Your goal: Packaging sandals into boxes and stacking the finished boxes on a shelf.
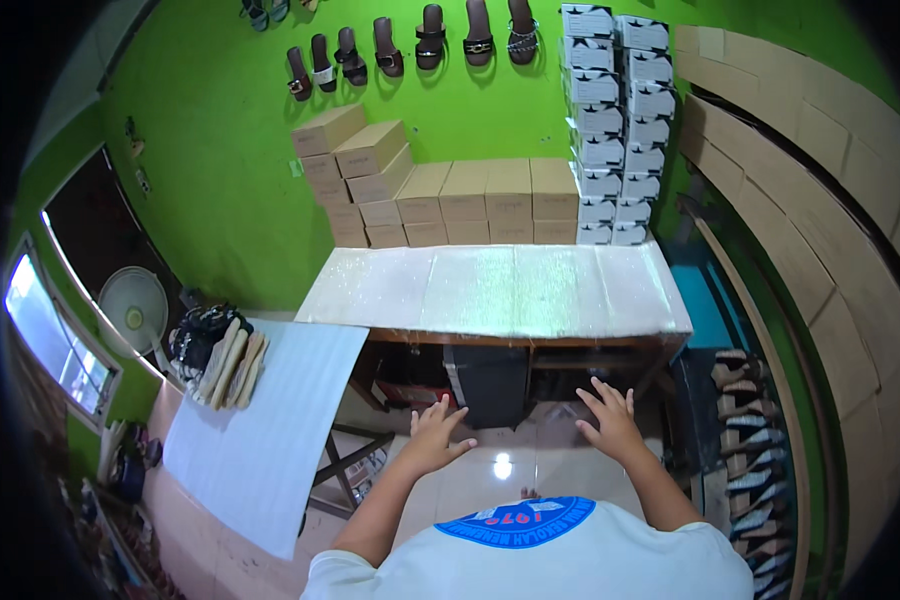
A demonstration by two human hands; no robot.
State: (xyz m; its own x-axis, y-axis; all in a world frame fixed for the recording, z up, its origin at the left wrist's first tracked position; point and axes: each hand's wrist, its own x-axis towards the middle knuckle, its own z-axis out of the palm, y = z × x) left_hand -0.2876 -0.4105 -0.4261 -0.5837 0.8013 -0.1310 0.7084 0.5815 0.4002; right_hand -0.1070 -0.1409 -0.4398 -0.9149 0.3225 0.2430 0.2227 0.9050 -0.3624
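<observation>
Both of my arms reach forward over the tiled floor, palms down, short of the table. My left hand [433,437] is spread with nothing in it, nearest to the dark bin [486,385] under the table. My right hand [611,420] also has its fingers apart and holds nothing; it hangs in front of the table's shadowed right underside. Beyond both hands stands the wooden table with a shiny whitish cover [500,290]. Brown cardboard boxes [510,195] are stacked along its back edge, beside tall stacks of white boxes [600,120].
A lower white-topped table [270,440] at left carries a pile of folded cloth or soles [232,365]. A fan [133,308] stands behind it. Sandals [430,38] hang on the green wall. At right, wedge shoe parts [755,470] line a rack near long cardboard-box shelves [820,210].
</observation>
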